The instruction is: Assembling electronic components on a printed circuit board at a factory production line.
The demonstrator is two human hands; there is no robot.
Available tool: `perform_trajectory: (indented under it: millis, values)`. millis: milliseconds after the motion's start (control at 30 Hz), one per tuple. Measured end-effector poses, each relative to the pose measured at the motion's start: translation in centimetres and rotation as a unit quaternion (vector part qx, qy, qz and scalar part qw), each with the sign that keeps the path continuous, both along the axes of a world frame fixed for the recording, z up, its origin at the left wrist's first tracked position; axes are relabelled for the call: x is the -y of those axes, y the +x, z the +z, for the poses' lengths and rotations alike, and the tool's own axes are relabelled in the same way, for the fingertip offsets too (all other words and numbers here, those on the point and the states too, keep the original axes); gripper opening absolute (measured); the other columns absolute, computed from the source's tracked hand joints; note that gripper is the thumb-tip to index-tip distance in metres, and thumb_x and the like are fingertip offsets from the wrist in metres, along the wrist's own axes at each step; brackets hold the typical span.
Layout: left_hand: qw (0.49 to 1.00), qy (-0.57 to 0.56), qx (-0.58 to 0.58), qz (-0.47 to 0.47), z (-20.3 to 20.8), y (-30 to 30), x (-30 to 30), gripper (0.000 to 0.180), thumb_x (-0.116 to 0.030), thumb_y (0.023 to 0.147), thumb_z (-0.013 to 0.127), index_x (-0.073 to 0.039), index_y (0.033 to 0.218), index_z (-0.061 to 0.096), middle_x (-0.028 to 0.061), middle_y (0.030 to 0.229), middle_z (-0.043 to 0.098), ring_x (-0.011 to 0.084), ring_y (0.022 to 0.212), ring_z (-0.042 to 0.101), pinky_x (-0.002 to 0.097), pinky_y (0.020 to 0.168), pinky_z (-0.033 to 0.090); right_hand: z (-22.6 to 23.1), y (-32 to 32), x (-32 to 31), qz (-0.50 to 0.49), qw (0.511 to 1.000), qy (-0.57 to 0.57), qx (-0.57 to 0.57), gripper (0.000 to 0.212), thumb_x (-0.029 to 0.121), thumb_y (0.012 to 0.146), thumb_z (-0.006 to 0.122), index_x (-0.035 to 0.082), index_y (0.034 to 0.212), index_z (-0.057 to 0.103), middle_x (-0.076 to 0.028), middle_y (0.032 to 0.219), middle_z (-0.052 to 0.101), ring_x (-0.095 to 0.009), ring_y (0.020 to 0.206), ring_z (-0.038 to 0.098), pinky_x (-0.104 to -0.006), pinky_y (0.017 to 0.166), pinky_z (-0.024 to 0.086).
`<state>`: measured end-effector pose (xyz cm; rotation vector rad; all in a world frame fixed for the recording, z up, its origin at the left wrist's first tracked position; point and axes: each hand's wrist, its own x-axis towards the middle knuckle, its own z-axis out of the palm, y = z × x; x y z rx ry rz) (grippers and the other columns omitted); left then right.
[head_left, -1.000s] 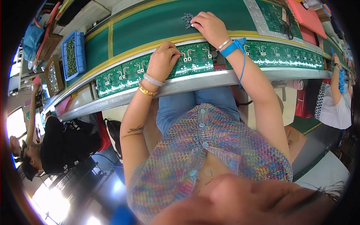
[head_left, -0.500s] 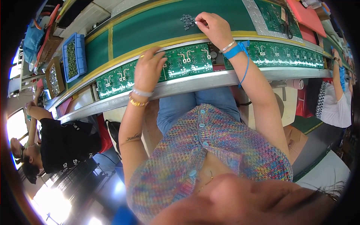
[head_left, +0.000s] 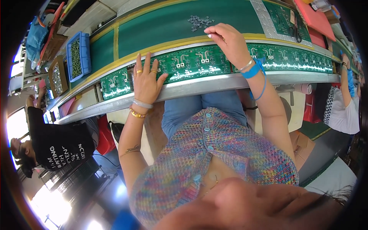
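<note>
My left hand (head_left: 147, 79) lies with fingers spread over the green circuit boards (head_left: 184, 64), which form a row along a metal rail. Its fingertips reach the row's far edge; a narrow dark gap between boards shows beside it. My right hand (head_left: 233, 44) is raised over the row, thumb and forefinger brought together in a pinch. Whatever they hold, if anything, is too small to make out. Just beyond its fingertips, a loose pile of small grey parts (head_left: 198, 23) is scattered on the green bench mat (head_left: 153, 32).
At the left stand a blue bin (head_left: 89, 57) of small green parts and a cardboard box (head_left: 57, 78) of small pieces. Scissors (head_left: 296, 32) lie far right by another board. People sit at both sides. The metal rail (head_left: 191, 85) runs along the near edge.
My right hand has drawn back from the grey pile, toward me and right. My left hand has flattened and spread its fingers. The middle board has slid right, closing the gap under my right hand.
</note>
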<state>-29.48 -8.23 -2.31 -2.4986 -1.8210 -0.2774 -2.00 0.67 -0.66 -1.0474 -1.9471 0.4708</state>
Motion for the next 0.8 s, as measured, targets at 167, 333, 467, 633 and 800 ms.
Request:
perform_trajectory:
  millis: [167, 333, 467, 633, 800]
  values:
    - [1.000, -0.005, -0.017, -0.013, 0.3, 1.1, -0.3, 0.057, -0.043, 0.088, 0.052, 0.005, 0.118, 0.056, 0.0167, 0.142, 0.035, 0.0390, 0.135, 0.022, 0.0474, 0.106, 0.025, 0.0, 1.0, 1.6, -0.008, 0.999, -0.047, -0.020, 0.008, 0.009, 0.080, 0.063, 0.006, 0.087, 0.061, -0.006, 0.080, 0.062, -0.024, 0.074, 0.059, -0.0326, 0.065, 0.047]
    - [0.999, -0.004, -0.005, -0.035, -0.3, 1.5, -0.8, 0.058, -0.045, 0.086, 0.053, 0.005, 0.116, 0.056, 0.0167, 0.140, 0.036, 0.0394, 0.134, 0.022, 0.0492, 0.105, 0.026, 0.1, 0.8, 2.7, -0.010, 0.996, -0.092, -0.015, 0.010, 0.010, 0.078, 0.065, 0.005, 0.085, 0.060, -0.006, 0.078, 0.062, -0.023, 0.072, 0.059, -0.0322, 0.064, 0.047]
    - [0.997, 0.025, 0.008, -0.075, 0.5, 2.5, -2.2, 0.048, -0.042, 0.083, 0.058, 0.000, 0.104, 0.063, 0.0158, 0.134, 0.043, 0.0392, 0.131, 0.027, 0.0493, 0.102, 0.030, -0.6, 0.5, 3.4, 0.008, 0.996, -0.078, 0.035, 0.012, 0.006, 0.077, 0.066, 0.004, 0.086, 0.059, -0.007, 0.082, 0.061, -0.023, 0.076, 0.059, -0.0306, 0.069, 0.047]
    - [0.981, 0.120, 0.133, -0.077, 0.3, 4.9, -8.6, 0.017, -0.024, 0.075, 0.069, -0.007, 0.081, 0.069, 0.0087, 0.102, 0.061, 0.0313, 0.105, 0.050, 0.0400, 0.088, 0.042, -2.0, -0.2, 4.4, 0.053, 0.996, -0.050, 0.052, 0.010, 0.005, 0.076, 0.064, 0.005, 0.084, 0.058, -0.006, 0.092, 0.060, -0.026, 0.087, 0.056, -0.0341, 0.074, 0.046]
    - [0.965, 0.063, 0.239, -0.086, -2.3, 6.7, -14.2, 0.011, -0.019, 0.074, 0.070, -0.009, 0.078, 0.070, 0.0042, 0.088, 0.064, 0.0250, 0.086, 0.056, 0.0353, 0.078, 0.046, -3.2, -0.8, 4.1, 0.064, 0.994, -0.036, 0.079, 0.011, 0.004, 0.073, 0.065, 0.005, 0.082, 0.059, -0.007, 0.094, 0.057, -0.027, 0.089, 0.053, -0.0356, 0.078, 0.044]
